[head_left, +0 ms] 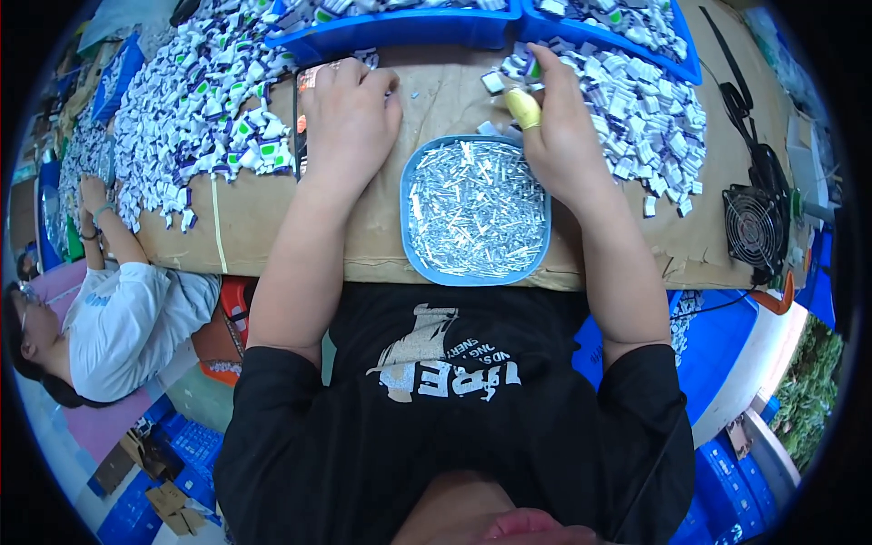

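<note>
The left hand [350, 123] is curled, while the right hand [563, 136] has its thumb off the forefinger; whether either grips anything, I cannot tell. White-and-purple plastic pieces [649, 109] right of it look light, stiff: pinch their flat sides.

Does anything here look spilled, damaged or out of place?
Slightly: two loose white pieces lie just off the near edge of the pile on the right, as if strayed. The right hand wears one yellow cover, which stands out because its other visible fingers look bare.
</note>
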A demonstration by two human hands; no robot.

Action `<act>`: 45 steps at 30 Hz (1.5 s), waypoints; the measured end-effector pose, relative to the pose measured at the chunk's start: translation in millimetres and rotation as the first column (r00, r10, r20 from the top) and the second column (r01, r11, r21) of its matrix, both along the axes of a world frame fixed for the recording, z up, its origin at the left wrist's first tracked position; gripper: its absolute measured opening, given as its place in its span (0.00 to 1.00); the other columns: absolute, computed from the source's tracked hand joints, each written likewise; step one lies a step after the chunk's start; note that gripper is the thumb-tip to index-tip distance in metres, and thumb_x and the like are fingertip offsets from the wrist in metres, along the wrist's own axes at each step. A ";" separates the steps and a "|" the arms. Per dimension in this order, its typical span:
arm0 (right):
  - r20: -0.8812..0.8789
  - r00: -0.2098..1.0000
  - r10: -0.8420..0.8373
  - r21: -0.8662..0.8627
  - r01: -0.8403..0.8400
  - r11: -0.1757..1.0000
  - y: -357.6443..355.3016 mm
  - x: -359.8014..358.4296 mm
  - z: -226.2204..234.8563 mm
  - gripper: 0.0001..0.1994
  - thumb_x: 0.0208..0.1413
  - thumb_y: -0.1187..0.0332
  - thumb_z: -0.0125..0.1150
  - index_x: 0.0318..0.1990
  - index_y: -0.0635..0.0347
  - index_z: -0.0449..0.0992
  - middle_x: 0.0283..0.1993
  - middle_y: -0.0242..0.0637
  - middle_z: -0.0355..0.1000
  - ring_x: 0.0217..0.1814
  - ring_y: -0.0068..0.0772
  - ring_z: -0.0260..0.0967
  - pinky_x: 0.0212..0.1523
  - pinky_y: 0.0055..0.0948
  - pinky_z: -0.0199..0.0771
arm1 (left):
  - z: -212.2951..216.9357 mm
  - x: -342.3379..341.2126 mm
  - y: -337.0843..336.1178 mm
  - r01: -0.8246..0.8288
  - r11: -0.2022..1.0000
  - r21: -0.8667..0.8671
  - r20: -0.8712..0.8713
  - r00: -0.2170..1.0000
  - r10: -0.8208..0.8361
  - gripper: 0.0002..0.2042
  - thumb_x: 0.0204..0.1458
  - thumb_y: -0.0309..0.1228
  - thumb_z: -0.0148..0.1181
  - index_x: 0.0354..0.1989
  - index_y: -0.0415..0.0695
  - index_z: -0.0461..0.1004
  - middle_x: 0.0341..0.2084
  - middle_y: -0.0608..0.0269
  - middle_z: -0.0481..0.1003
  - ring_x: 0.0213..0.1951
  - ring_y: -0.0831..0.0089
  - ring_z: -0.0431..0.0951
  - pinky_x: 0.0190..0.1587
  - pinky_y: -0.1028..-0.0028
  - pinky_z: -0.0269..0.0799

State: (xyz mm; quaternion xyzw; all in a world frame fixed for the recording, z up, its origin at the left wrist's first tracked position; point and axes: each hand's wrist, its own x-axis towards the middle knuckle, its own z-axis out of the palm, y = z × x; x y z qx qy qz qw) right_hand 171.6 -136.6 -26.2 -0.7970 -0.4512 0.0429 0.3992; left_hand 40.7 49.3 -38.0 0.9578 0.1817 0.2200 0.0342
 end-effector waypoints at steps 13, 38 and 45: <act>-0.073 0.997 0.027 0.345 -0.001 0.939 -1.6 -8.0 5.2 0.29 0.49 0.81 0.50 0.61 0.64 0.53 0.43 0.44 0.59 0.35 0.34 0.64 0.37 0.28 0.68 | 15.2 11.7 -4.8 -0.079 0.995 0.063 -0.166 0.982 0.089 0.08 0.42 0.35 0.57 0.26 0.45 0.78 0.30 0.58 0.73 0.38 0.62 0.70 0.39 0.59 0.64; -0.630 0.681 0.375 0.395 -0.135 0.909 -2.3 -34.1 15.6 0.17 0.62 0.68 0.43 0.58 0.58 0.60 0.45 0.29 0.64 0.42 0.15 0.61 0.40 0.16 0.62 | 16.3 5.4 -51.5 0.379 -0.382 -0.843 0.412 0.911 -0.003 0.10 0.61 0.34 0.43 0.40 0.41 0.67 0.28 0.69 0.68 0.24 0.86 0.64 0.26 0.88 0.60; -0.640 0.669 0.379 0.399 -0.132 0.907 -3.4 -32.6 15.3 0.17 0.62 0.67 0.43 0.57 0.59 0.61 0.45 0.29 0.63 0.40 0.14 0.60 0.39 0.15 0.62 | 17.3 3.4 -54.0 0.400 -0.371 -0.838 0.426 0.904 0.013 0.10 0.62 0.34 0.42 0.41 0.41 0.66 0.29 0.69 0.68 0.26 0.86 0.65 0.27 0.87 0.61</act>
